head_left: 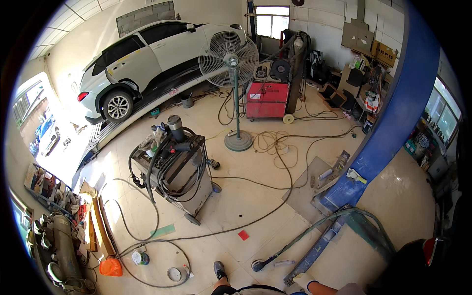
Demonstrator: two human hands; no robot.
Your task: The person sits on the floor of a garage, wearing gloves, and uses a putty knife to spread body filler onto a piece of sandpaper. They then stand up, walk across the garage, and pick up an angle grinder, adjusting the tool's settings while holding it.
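Along the floor (227,204) lies a long blue beam (314,254).

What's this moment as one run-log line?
right hand: gloved, near blue floor beam | left hand: out of view | nearby: round-headed tool, dark shoe

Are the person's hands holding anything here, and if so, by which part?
That cannot be told: the gloved right hand shows near the lower edge, no held thing visible in it, and the left hand is out of view.
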